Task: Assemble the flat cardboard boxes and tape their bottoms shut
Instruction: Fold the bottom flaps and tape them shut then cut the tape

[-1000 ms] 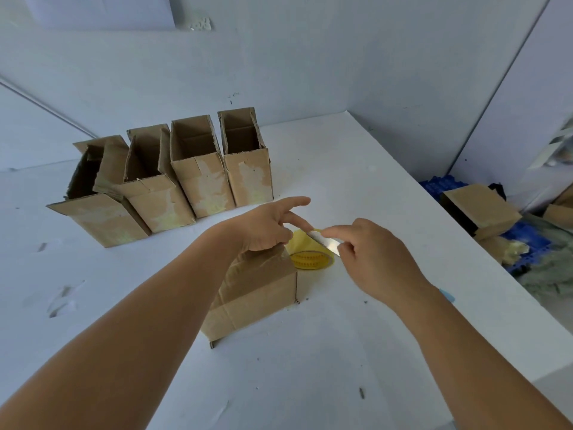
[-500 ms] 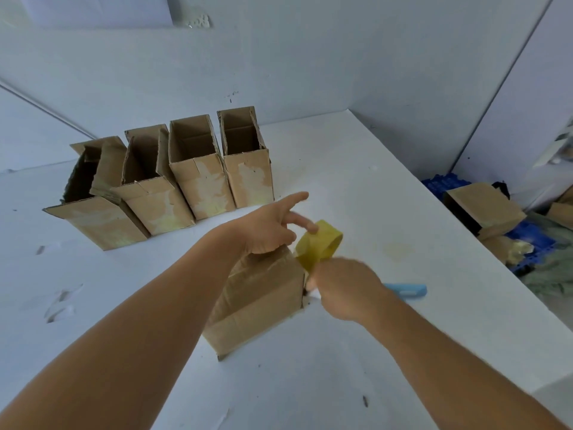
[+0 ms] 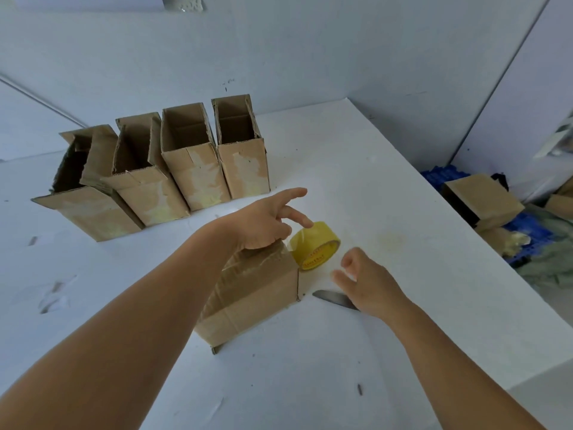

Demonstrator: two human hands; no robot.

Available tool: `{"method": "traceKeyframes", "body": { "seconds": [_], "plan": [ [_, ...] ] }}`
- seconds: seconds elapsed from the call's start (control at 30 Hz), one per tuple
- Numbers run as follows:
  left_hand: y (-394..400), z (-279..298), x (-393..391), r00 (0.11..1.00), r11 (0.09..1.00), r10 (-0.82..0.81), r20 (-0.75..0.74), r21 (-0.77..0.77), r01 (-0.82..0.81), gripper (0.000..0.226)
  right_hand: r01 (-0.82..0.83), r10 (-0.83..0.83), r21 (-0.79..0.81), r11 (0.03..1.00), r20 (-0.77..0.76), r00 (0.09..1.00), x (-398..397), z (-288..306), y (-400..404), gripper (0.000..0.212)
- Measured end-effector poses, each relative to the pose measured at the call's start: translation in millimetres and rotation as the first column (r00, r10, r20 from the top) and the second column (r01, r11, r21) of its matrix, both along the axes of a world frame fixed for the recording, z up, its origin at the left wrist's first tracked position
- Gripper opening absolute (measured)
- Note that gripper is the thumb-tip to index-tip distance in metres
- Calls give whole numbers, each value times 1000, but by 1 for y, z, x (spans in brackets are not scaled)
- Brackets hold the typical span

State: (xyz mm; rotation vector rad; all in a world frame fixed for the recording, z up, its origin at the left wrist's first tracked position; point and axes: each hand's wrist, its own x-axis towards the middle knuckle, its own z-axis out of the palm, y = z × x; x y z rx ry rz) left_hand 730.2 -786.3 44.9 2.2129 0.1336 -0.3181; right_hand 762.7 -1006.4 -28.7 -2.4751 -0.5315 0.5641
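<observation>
A broad white tabletop [image 3: 356, 187] is seen bearing four upright brown cardboard boxes [image 3: 189, 169] in a row at the back, their tops open and nothing visible inside. Nearer, a brown cardboard box with clear tape across its upturned bottom [image 3: 251, 293] is pressed under the left hand [image 3: 263, 225], fingers spread. A yellow roll of packing tape [image 3: 314, 248] is set just beside it. The right hand [image 3: 369, 283] is held loosely open, empty, over a knife blade [image 3: 333, 297].
</observation>
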Motion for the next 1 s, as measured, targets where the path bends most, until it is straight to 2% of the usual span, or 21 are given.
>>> {"method": "traceKeyframes", "body": {
  "seconds": [0.07,0.13,0.23,0.33,0.47,0.57,0.67,0.77,0.9,1.0],
  "plan": [
    [0,0,0,1000,1000,0,3,5,0,75,213,-154,342,915,-192,969,-7,11,11,31],
    [-1,0,-1,1000,1000,0,4,10,0,75,345,-167,525,778,-357,919,-12,14,27,41],
    [-3,1,-2,1000,1000,2,11,15,-2,75,505,-174,636,583,-509,843,-15,8,48,52],
    [-5,2,-2,1000,1000,12,2,16,-12,74,545,-231,684,485,-500,834,-14,3,61,38],
    [-7,3,-3,1000,1000,19,-7,3,-19,74,530,-346,684,502,-402,848,-9,1,61,23],
    [-6,2,-3,1000,1000,17,-5,-4,-17,74,488,-310,677,550,-377,873,-6,2,54,20],
    [-7,3,-2,1000,1000,18,-1,-13,-18,75,492,-269,682,542,-414,870,-4,4,49,12],
    [-8,3,-3,1000,1000,23,-8,-18,-23,75,513,-318,666,542,-403,858,0,7,46,4],
    [-10,4,-4,1000,999,24,-10,-39,-24,75,484,-352,644,592,-334,874,6,10,42,1],
    [-12,3,-6,1000,1000,7,-12,7,-7,76,505,-406,637,582,-311,859,16,10,40,2]
  ]
}}
